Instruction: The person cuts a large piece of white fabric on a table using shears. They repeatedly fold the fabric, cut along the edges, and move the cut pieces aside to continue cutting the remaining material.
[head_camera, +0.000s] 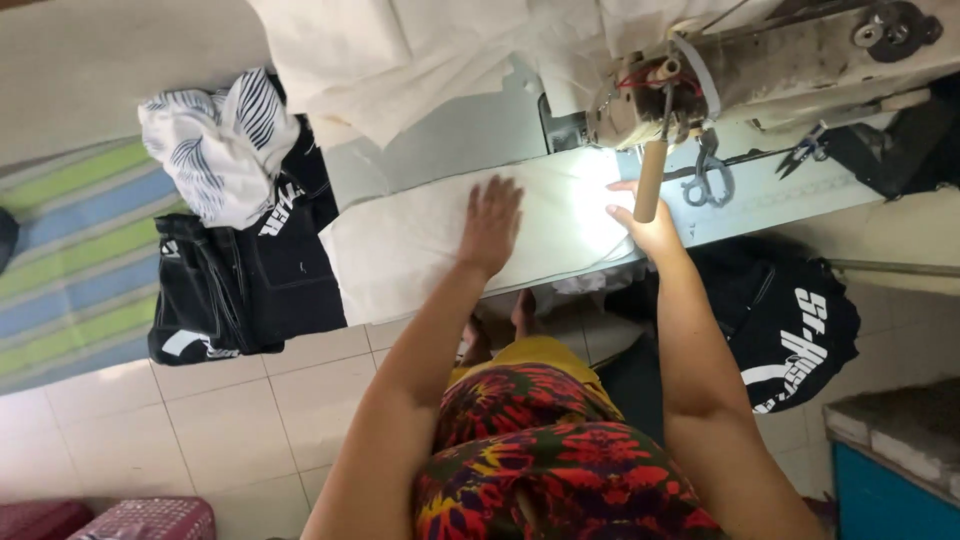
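The left hand (492, 222) lies flat with fingers spread on the long white cloth strip (420, 245), which rests on the tabletop (790, 195). The right hand (645, 222), its grip loose and holding nothing, touches the cloth just beside the old cream sewing machine (760, 70).

Needle area of sewing machine (760, 70) lost to us in lamp glare; machine body cut off by top edge. Right hand (650, 225): fingertips washed out by glare, wooden rod (650, 180) covers part; we cannot tell grip. White cloth (440, 240) far end bleached out. Small tool (805, 148) beside scissors (708, 178) too small to tell. Black garment (800, 320) partly behind right forearm. Pink basket (150, 520) cut off at bottom edge.
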